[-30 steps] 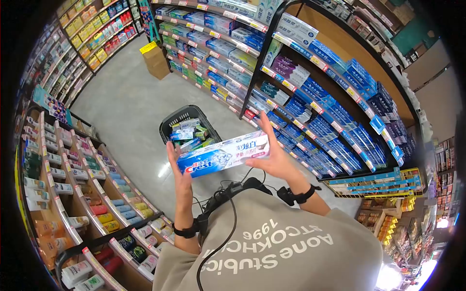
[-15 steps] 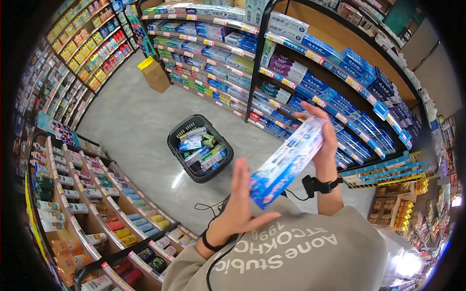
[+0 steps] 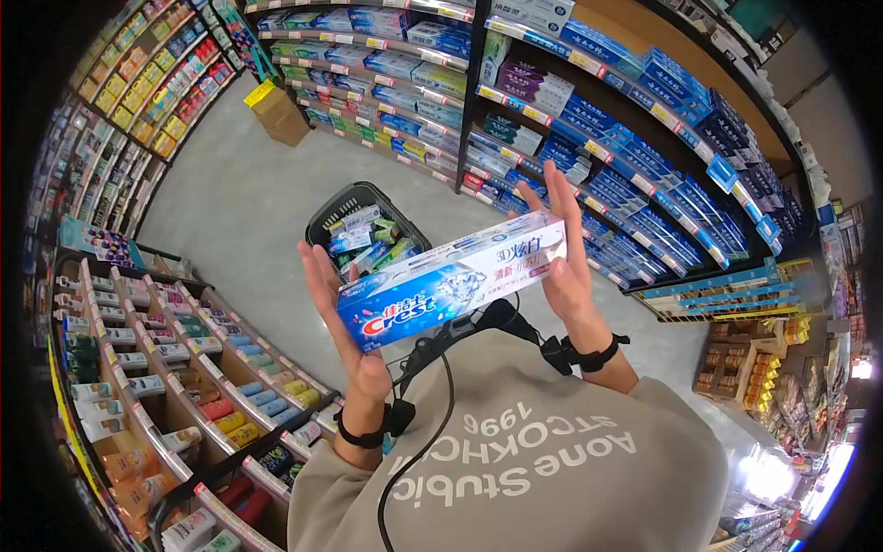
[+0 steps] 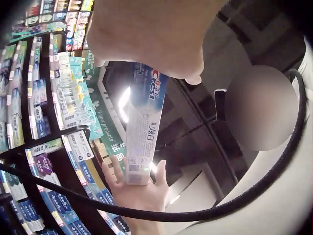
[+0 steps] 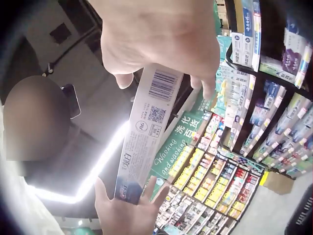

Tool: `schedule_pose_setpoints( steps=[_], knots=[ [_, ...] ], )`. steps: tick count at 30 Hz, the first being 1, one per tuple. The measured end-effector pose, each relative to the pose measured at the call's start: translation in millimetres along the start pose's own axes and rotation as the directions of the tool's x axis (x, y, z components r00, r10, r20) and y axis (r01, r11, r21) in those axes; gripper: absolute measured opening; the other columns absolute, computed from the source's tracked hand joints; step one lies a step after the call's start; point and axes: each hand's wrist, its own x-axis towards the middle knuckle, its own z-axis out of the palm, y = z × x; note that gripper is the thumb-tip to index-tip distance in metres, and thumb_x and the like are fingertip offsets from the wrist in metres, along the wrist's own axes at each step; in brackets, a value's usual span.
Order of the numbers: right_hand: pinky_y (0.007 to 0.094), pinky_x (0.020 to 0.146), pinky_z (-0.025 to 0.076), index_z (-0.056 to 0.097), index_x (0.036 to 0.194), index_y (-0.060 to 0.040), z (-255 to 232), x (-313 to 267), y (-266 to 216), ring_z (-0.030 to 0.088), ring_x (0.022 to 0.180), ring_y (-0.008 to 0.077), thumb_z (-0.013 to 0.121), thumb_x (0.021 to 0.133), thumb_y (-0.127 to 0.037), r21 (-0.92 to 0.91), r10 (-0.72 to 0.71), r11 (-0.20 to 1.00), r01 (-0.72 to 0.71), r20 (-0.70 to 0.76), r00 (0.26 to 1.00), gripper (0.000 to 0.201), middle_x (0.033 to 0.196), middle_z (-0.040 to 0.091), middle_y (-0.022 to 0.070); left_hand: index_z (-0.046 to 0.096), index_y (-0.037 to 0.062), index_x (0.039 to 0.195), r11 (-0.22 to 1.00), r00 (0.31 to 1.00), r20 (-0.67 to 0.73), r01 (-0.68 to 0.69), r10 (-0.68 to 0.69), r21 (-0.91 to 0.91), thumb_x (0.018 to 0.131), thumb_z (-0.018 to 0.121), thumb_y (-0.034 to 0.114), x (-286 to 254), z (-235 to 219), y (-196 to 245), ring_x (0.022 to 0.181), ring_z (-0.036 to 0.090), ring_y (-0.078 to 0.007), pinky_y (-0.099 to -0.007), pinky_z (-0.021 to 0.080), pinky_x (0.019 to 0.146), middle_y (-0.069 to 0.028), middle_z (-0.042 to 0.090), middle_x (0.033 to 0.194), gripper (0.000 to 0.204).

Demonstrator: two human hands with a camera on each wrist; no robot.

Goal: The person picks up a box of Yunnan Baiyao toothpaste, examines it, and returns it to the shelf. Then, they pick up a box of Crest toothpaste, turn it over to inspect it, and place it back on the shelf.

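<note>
A long Crest toothpaste box (image 3: 451, 290), blue at one end and white at the other, is held level between both hands in front of the chest. At its blue end, the left hand (image 3: 336, 322) presses with the palm, fingers extended upward. The right hand (image 3: 572, 281) bears on the white end, its fingers straight and its thumb along the front. From the left wrist view, the right hand's spread fingers show around the box end. The right wrist view shows the box's barcode side.
A black shopping basket (image 3: 322, 213) of boxes stands on the floor beyond the hands. Shelves of toothpaste (image 3: 598, 120) rise at the right. Sloping shelves of bottles and tubes (image 3: 221, 368) run along the left. A cardboard box (image 3: 280, 118) stands farther back.
Half a second ago the box was tilted in the right hand, with the left hand apart from its end. Now it lies level between both palms, lettering facing the head camera.
</note>
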Motion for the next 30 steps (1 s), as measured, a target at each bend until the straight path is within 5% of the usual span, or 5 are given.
schedule_pose_setpoints(
  steps=[5, 8, 17, 21, 30],
  knots=[
    [0.0509, 0.117, 0.037, 0.018, 0.163, -0.0036, -1.7, 4.4, -5.7, 0.032, 0.151, 0.0428, 0.080, 0.083, -0.047, -0.073, 0.143, 0.988, -0.135, 0.111, 0.983, 0.111, 0.170, 0.018, 0.0197, 0.010, 0.0085, 0.166, 0.996, 1.000, 0.002, -0.004, 0.004, -0.093, 0.096, 0.048, 0.070, -5.0, -5.5, -14.5, 0.159, 0.009, -0.0375, -0.0570, 0.018, 0.124, -0.0167, 0.003, 0.173, 0.101],
    [0.0450, 0.119, 0.032, 0.019, 0.163, -0.0028, 5.8, 0.3, -12.1, 0.038, 0.148, 0.0350, 0.087, 0.080, -0.021, 0.060, 0.218, 0.969, -0.240, 0.253, 0.943, 0.108, 0.168, 0.024, 0.0154, 0.005, 0.0048, 0.166, 0.993, 0.996, 0.051, 0.071, -0.067, -0.089, 0.080, 0.058, 0.086, -6.9, -23.5, -24.1, 0.159, 0.011, -0.0381, -0.0568, 0.017, 0.124, -0.0190, 0.001, 0.173, 0.129],
    [0.0384, 0.109, 0.047, 0.037, 0.154, -0.0096, -6.1, 10.3, 6.5, 0.055, 0.132, 0.0220, 0.086, 0.073, 0.006, -0.240, 0.291, 0.947, -0.212, 0.371, 0.882, 0.096, 0.151, 0.048, 0.0122, 0.019, 0.0046, 0.161, 0.997, 0.993, 0.111, 0.040, -0.032, -0.066, 0.066, 0.099, 0.024, -11.5, -41.9, -27.3, 0.151, 0.033, -0.0371, -0.0490, 0.031, 0.121, -0.0235, 0.031, 0.161, 0.125],
    [0.0357, 0.106, 0.049, 0.043, 0.149, -0.0087, 3.2, 19.6, 17.2, 0.058, 0.127, 0.0194, 0.087, 0.071, 0.008, -0.168, 0.430, 0.903, -0.396, 0.366, 0.825, 0.091, 0.136, 0.060, 0.0077, 0.042, 0.0050, 0.130, 0.958, 0.963, 0.100, 0.260, -0.249, -0.123, 0.066, 0.092, -0.004, -14.9, -52.4, -33.7, 0.124, 0.060, -0.0252, -0.0361, 0.054, 0.102, -0.0140, 0.053, 0.130, 0.081],
    [0.0338, 0.106, 0.048, 0.052, 0.136, -0.0075, 23.4, 48.3, 60.5, 0.058, 0.124, 0.0165, 0.090, 0.071, 0.003, -0.141, 0.454, 0.887, -0.440, 0.439, 0.775, 0.075, 0.131, 0.062, 0.0059, 0.042, 0.0075, 0.130, 0.934, 0.937, -0.005, 0.349, -0.350, -0.084, 0.064, 0.090, -0.008, -1.4, -72.3, -44.3, 0.118, 0.058, -0.0209, -0.0339, 0.054, 0.099, -0.0128, 0.051, 0.132, 0.083]
  ],
)
